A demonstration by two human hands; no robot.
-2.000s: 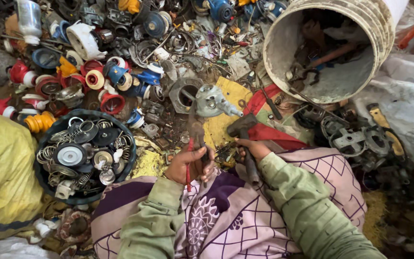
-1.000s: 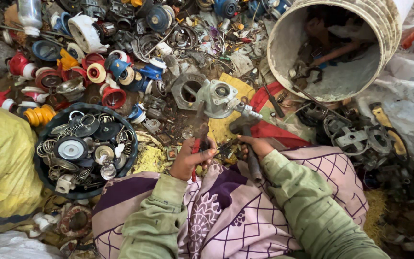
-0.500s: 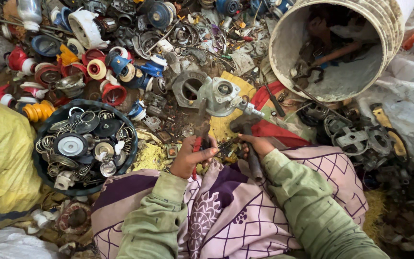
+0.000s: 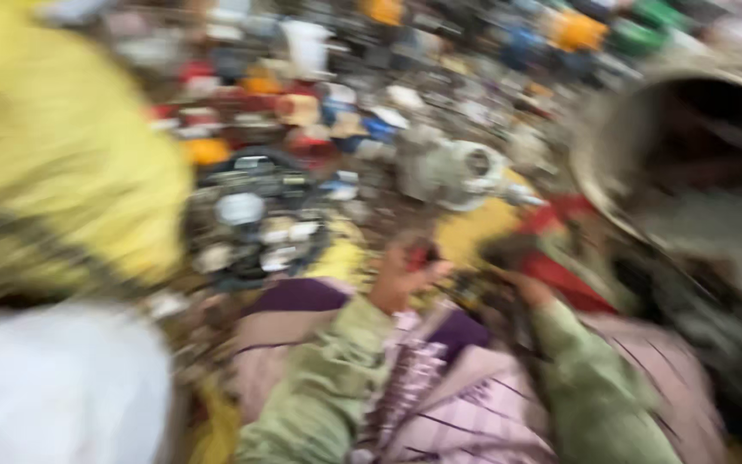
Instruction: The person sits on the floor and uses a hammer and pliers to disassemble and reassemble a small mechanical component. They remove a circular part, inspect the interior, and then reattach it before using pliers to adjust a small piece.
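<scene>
The head view is heavily blurred by motion. My left hand [image 4: 401, 275] is closed around a small red-handled tool [image 4: 423, 253] just above my lap. My right hand [image 4: 530, 288] sits close beside it and grips a dark metal part [image 4: 500, 254]; the blur hides its shape. Both arms are in green sleeves over a pink and purple patterned cloth [image 4: 474, 404]. A grey metal housing with a round opening [image 4: 455, 174] lies on the ground just beyond my hands.
A black round tray [image 4: 216, 258] of rings and small metal parts lies to the left. A large pale bucket [image 4: 599, 150] lies on its side at the right. Yellow cloth [image 4: 62, 155] and a white sack [image 4: 53, 387] fill the left. Coloured scrap parts cover the ground behind.
The camera has swung sharply, shifting the whole scene right and down, with yellow cloth and a white sack now filling the left. My hands stay together over my lap.
</scene>
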